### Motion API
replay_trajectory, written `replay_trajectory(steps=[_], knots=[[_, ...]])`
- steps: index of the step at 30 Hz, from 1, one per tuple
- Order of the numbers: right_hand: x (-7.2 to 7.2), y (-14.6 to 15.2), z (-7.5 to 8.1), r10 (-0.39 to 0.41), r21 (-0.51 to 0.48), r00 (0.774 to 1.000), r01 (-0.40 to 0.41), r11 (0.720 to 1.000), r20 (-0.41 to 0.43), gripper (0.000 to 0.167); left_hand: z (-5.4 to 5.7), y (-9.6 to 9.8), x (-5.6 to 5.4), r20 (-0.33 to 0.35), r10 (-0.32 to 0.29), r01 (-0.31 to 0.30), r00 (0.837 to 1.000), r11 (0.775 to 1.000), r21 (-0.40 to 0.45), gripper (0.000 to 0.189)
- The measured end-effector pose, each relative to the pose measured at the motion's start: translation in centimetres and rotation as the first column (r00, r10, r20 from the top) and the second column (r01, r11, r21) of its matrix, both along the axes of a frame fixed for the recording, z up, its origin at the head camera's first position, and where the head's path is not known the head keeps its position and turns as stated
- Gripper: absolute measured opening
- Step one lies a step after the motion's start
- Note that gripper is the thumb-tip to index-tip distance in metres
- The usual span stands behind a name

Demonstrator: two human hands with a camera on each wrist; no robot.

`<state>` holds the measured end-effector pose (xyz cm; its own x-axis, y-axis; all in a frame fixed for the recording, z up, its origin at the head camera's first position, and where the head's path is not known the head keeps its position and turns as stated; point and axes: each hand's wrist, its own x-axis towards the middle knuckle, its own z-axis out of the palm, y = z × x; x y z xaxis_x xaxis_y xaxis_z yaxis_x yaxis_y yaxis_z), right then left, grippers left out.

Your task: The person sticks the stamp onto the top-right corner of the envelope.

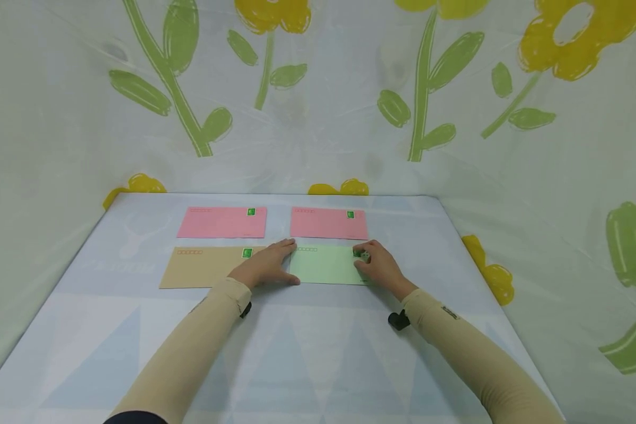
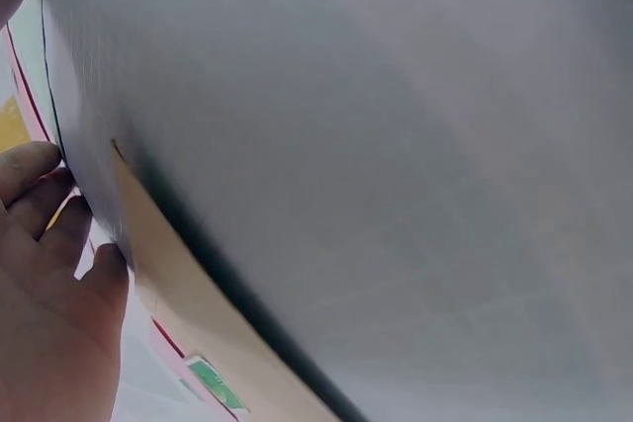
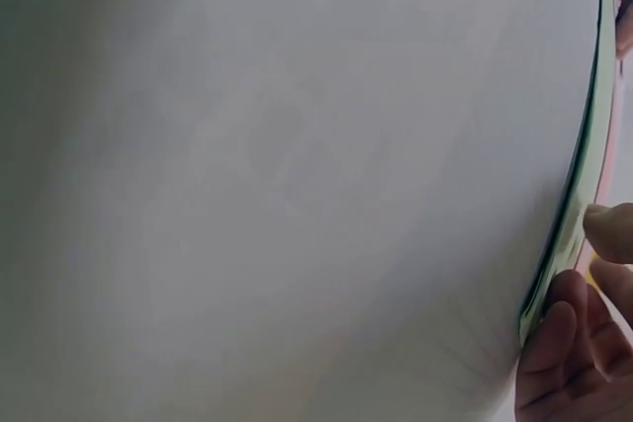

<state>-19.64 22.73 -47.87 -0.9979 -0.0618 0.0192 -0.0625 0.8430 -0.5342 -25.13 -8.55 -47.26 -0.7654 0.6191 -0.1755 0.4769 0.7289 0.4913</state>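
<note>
A pale green envelope (image 1: 323, 266) lies between my two hands. My left hand (image 1: 267, 265) rests at its left end with fingers stretched, overlapping the right part of a tan envelope (image 1: 201, 268). In the left wrist view the left fingers (image 2: 59, 214) reach along the envelope edge. My right hand (image 1: 380, 266) has its fingers and thumb curled at the green envelope's right end. A dark green stamp (image 1: 357, 254) shows between the right thumb and forefinger. The right wrist view has the right fingertips (image 3: 556, 328) right at the envelope's corner; part of that hand is cut off.
Behind lie two pink envelopes, the left one (image 1: 217, 224) and the right one (image 1: 323, 225), each with a green stamp at its upper right. The tan envelope's stamp (image 1: 247, 253) is beside my left hand. A flower-patterned curtain (image 1: 318, 129) borders the pale table (image 1: 318, 353).
</note>
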Motion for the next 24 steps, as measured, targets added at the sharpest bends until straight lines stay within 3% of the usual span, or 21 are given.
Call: replay_trajectory(steps=[14, 24], knots=[[-0.5, -0.7, 0.8, 0.0, 0.003, 1.0, 0.001, 1.0, -0.015, 0.045, 0.5, -0.9, 0.0, -0.067, -0.001, -0.004, 0.998, 0.997, -0.071, 0.102], [-0.3, 0.8, 2.7, -0.041, -0.017, 0.999, 0.041, 0.999, -0.013, 0.044, 0.8, -2.7, -0.5, -0.13, 0.018, -0.022, 0.991, 0.999, -0.024, 0.097]])
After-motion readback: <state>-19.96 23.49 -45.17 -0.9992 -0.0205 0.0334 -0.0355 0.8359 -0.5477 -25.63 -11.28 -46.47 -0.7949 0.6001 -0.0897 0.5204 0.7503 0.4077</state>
